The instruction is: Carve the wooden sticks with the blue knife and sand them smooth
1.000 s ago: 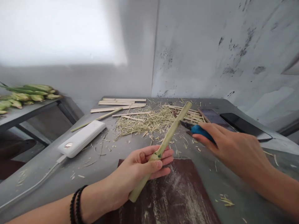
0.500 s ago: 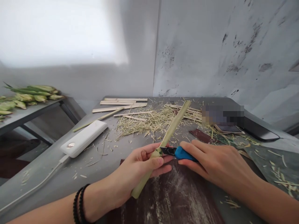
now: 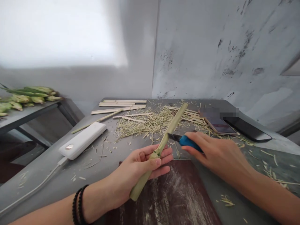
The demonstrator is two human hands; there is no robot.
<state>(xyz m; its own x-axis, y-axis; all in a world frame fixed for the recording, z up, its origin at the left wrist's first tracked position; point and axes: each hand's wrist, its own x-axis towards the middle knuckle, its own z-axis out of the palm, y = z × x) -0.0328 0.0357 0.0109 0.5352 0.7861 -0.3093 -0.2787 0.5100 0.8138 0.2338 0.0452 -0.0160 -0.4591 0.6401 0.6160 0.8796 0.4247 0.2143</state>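
My left hand point(image 3: 142, 165) is closed around a long pale green bamboo strip point(image 3: 172, 125), held slanting up and away over a dark brown board point(image 3: 178, 197). My right hand point(image 3: 215, 153) grips a blue-handled knife point(image 3: 185, 140). Its dark blade rests against the strip's right side, a little above my left fingers. Black bead bracelets circle my left wrist.
A heap of thin bamboo shavings point(image 3: 145, 122) covers the grey table point(image 3: 47, 175) behind the strip. Flat cut slats point(image 3: 119, 104) lie at the back. A white power bank point(image 3: 82, 139) with its cable lies to the left. Two phones point(image 3: 246, 128) lie to the right. Green stalks point(image 3: 25, 95) rest on a side shelf.
The knife was far up the strip, came down next to my left fingers, and has now slid up along the strip again. My left hand stayed in place.
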